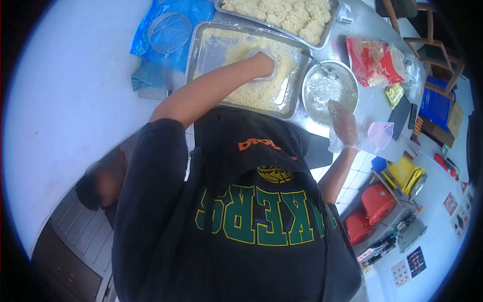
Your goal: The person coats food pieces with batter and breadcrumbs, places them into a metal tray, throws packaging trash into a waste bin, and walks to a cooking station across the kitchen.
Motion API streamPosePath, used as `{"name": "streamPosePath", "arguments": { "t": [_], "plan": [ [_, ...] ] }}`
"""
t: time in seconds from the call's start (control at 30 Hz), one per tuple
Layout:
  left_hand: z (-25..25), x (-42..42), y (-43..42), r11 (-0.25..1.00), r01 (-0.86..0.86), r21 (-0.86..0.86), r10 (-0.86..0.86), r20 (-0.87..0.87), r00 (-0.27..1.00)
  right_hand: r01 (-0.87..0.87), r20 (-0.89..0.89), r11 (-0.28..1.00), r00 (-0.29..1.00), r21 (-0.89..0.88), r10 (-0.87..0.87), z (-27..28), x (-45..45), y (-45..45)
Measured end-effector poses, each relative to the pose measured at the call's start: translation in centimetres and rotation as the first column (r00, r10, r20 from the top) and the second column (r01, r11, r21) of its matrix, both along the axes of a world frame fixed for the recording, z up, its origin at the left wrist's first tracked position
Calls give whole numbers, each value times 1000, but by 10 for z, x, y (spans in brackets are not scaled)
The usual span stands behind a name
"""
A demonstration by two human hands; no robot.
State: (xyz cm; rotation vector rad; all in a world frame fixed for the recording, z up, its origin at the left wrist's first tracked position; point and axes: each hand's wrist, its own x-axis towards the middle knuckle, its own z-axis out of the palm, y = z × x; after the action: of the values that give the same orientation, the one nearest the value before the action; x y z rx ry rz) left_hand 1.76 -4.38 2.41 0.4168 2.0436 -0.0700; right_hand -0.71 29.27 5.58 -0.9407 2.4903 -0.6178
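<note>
My left hand (262,66) reaches down into a metal tray (195,55) spread with pale yellow crumbly mixture (236,95). Whitish, glove-like plastic shows around the wrist, while the fingers are hidden beneath it. My right hand (344,125), in a clear plastic glove, is at the near rim of a round metal bowl (322,90). Its fingers look stretched out toward the bowl, and I make out nothing held in them. White residue coats the inside of the bowl, and a utensil (327,70) leans over its far rim.
A second tray (327,38) of lumpy dough stands behind. Far left, a wire strainer (169,33) rests on blue plastic (201,10). To the right are a red-and-clear bag (375,60) and a pink measuring cup (380,135). Another person (105,183) is at lower left.
</note>
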Motion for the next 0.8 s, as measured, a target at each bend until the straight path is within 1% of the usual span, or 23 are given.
{"name": "streamPosePath", "arguments": {
  "t": [0.07,0.1,0.17,0.2,0.23,0.27,0.3,0.33,0.37,0.4,0.47,0.5,0.57,0.6,0.67,0.7,0.73,0.77,0.8],
  "plan": [
    [6,15,-3,999,-24,29,29,-212,977,15,18,1000,1000,-5,-15,6,5,-7],
    [-5,19,-8,999,-19,30,25,-207,978,14,29,1000,999,-15,-14,7,6,-10],
    [-38,24,-21,997,-2,75,22,-273,962,-5,5,1000,1000,-3,5,-4,3,-8],
    [-24,27,-25,997,1,74,20,-271,962,-28,-26,1000,999,9,29,-8,2,-6],
    [4,29,-28,991,-13,136,57,-320,946,-27,-26,1000,999,8,27,-7,1,-9],
    [22,30,-33,980,-24,200,97,-366,926,-16,-3,1000,1000,-10,16,-4,-1,-12],
    [25,32,-38,980,-23,198,96,-368,925,-6,17,1000,1000,-29,6,-2,-1,-14],
    [27,34,-42,973,-44,226,132,-390,911,-5,17,1000,1000,-29,6,-3,-2,-13],
    [29,37,-47,965,-65,255,169,-409,897,-32,-4,999,999,-37,32,-4,-4,-11],
    [33,40,-53,965,-65,254,168,-408,897,-59,-25,997,998,-44,58,-5,-6,-10],
    [39,48,-65,936,-29,352,206,-476,855,-57,-28,997,998,-46,56,-7,-7,-7],
    [41,52,-70,936,-30,351,206,-476,855,-56,-34,997,998,-48,54,-9,-8,-6],
    [43,62,-79,967,-24,253,172,-585,793,-66,-49,997,997,-41,64,-14,-8,-1],
    [48,72,-82,967,-25,253,173,-584,793,-77,-65,996,995,-37,75,-17,-8,0],
    [58,98,-89,981,154,120,-36,-662,749,-84,-59,995,995,-52,81,-22,-6,3],
    [24,121,-98,981,151,120,-35,-658,752,-92,-57,994,994,-66,88,-23,-5,3],
    [-39,154,-104,728,-178,662,517,-359,777,-96,-53,993,994,-69,92,-23,-5,3],
    [-46,163,-104,468,-341,815,695,-102,711,-109,-61,992,993,-58,106,-23,-5,1],
    [-51,171,-104,148,-453,879,779,178,601,-119,-69,992,991,-45,116,-23,-3,0]
  ]
}}
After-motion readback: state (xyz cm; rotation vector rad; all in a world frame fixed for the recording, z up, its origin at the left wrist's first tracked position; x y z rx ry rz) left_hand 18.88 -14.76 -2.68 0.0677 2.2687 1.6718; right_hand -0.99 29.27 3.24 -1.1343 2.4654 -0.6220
